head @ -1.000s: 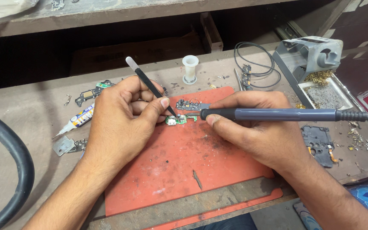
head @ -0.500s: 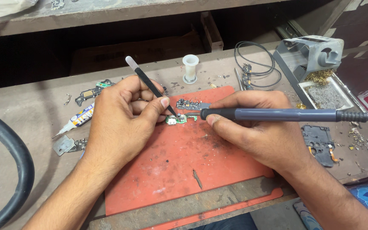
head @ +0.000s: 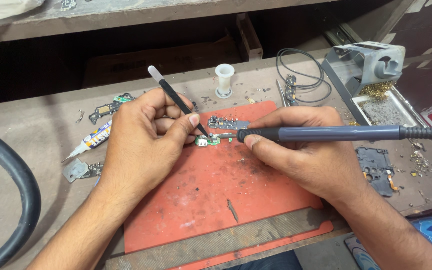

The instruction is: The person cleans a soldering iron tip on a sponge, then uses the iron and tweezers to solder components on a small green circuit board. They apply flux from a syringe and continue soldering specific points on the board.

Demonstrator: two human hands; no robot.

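My left hand (head: 143, 145) grips black tweezers (head: 176, 98) whose tips press down on a small green circuit board (head: 207, 141) lying on the red work mat (head: 216, 200). In my right hand (head: 303, 150) lies a grey-blue soldering iron (head: 326, 133), held like a pen. Its metal tip (head: 222, 135) touches the top of the small green board. A second small dark board (head: 227, 122) rests on the mat just behind the iron's tip.
A soldering iron stand (head: 366, 65) with brass wool stands at the back right. A white solder spool (head: 224, 79), a coiled black wire (head: 301, 75), a glue tube (head: 91, 140), loose phone parts (head: 108, 106) and a black frame piece (head: 376, 167) lie around. A thick black hose (head: 18, 190) curves at left.
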